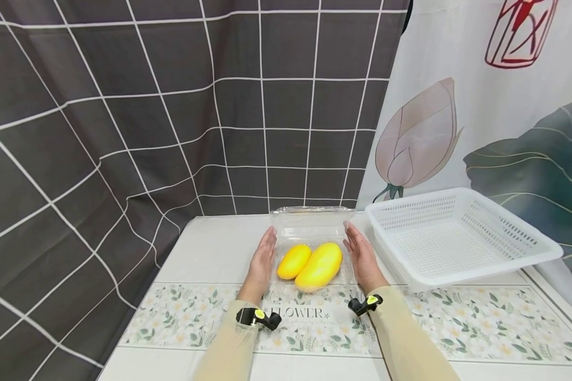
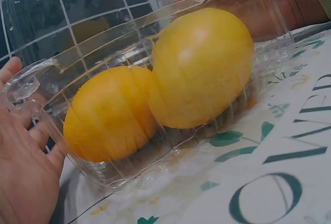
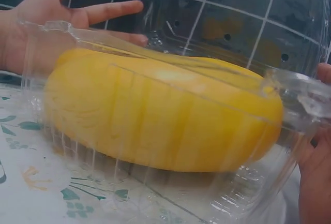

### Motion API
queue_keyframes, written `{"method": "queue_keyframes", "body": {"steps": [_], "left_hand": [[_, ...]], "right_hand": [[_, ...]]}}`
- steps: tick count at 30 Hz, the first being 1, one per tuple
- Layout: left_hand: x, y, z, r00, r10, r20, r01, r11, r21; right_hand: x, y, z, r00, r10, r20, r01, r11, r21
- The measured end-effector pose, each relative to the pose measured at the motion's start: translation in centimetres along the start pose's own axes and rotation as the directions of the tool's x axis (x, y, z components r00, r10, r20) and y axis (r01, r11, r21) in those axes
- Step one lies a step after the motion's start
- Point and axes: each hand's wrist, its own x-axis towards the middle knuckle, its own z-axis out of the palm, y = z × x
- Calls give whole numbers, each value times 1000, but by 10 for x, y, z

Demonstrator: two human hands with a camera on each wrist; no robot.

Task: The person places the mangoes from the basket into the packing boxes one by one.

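A clear plastic clamshell box [image 1: 286, 288] stands on the table with its lid [image 1: 310, 228] raised at the back. Inside lie two yellow mangoes, a smaller one [image 1: 293, 261] on the left and a larger one [image 1: 320, 265] on the right. My left hand [image 1: 261, 264] is at the box's left side, fingers extended; in the left wrist view its fingers [image 2: 39, 133] are spread by the corner. At the opposite side is my right hand [image 1: 364, 260], also with fingers extended. The right wrist view shows only part of that hand [image 3: 316, 177] beside the box.
To the right stands a white perforated plastic basket [image 1: 457, 238], close to my right hand. A floral runner [image 1: 186, 317] crosses the white table [image 1: 209, 248]. Behind hang a dark grid-patterned cloth [image 1: 286, 106] and a white printed cloth [image 1: 467, 159].
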Motion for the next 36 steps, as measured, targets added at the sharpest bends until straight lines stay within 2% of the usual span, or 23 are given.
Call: {"method": "queue_keyframes", "body": {"steps": [4,8,14,17,21,23,26,30,36], "left_hand": [[-4,0,2,1000,-4,-17,3,999,-39],[-6,0,3,999,-33,-30,32,999,-35],[-12,-1,3,998,-59,-20,60,998,30],[-17,-1,4,997,-79,-1,79,993,86],[-24,2,7,991,-135,19,130,976,172],[-27,3,9,985,-172,12,166,964,208],[-29,4,11,982,-191,5,184,951,250],[-30,4,12,984,-178,4,170,947,273],[-31,4,11,986,-165,-15,162,940,299]], "right_hand": [[-3,-3,2,999,51,15,-51,998,-26],[-7,-4,2,996,85,26,-83,994,-67],[-13,-2,1,997,47,53,-40,991,-129],[-17,-3,2,995,64,71,-49,979,-199],[-21,-5,3,992,88,93,-54,947,-316],[-21,-5,4,992,93,88,-56,935,-350],[-22,-5,3,990,110,85,-71,927,-367],[-23,-5,1,989,113,92,-69,921,-384],[-26,-2,-5,989,60,134,-3,920,-393]]}}
